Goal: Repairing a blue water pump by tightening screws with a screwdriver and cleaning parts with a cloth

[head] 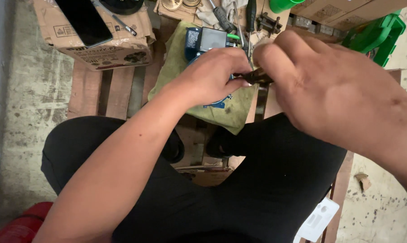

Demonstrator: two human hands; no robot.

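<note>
My left hand [214, 74] and my right hand [322, 90] meet above a blue machine body [203, 42] that lies on an olive green cloth [176, 63]. Both hands pinch a small dark part [256, 76] between their fingertips; what kind of part it is cannot be made out. The left hand covers most of the blue body. My legs in black trousers [257, 189] fill the lower half of the view.
A wooden pallet [88, 92] carries the cloth. A cardboard box [102, 42] with a black phone [84, 20] stands at upper left. Screwdrivers [221, 15], brass gears and metal bits lie at the top. A green plastic case [379, 31] sits at upper right.
</note>
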